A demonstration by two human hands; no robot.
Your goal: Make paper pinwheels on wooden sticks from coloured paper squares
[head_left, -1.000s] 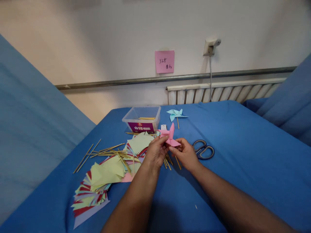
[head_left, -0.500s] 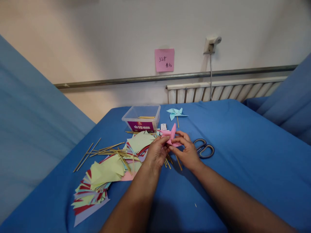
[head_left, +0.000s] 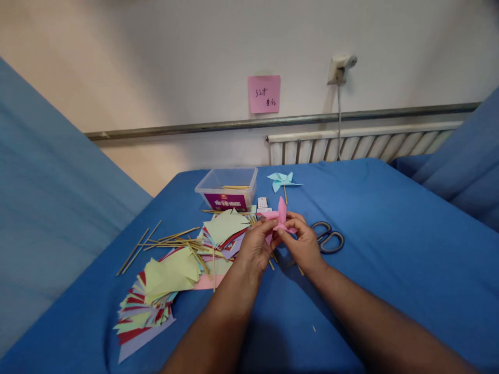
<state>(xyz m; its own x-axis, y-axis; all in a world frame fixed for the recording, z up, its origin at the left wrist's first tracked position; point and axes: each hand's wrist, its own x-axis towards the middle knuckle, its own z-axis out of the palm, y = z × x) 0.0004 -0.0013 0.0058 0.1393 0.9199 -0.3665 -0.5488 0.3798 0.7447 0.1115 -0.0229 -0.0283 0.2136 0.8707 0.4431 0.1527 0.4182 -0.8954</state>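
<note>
Pink paper, already folded into a pinwheel (head_left: 277, 218), sat at the middle of the frame, pinched between your left hand (head_left: 255, 248) and your right hand (head_left: 304, 244), both closed on it just above the blue bench (head_left: 390, 249). Whether a stick was fitted yet could not be told. One light-blue pinwheel (head_left: 281, 181) lay finished on its stick further up. Plenty seemed left: a fan of paper squares (head_left: 171, 280) at lower left, loose sticks (head_left: 167, 240) beside it, a plastic box (head_left: 228, 187) above. Scissors (head_left: 328, 238) lay just right of your hands.
</note>
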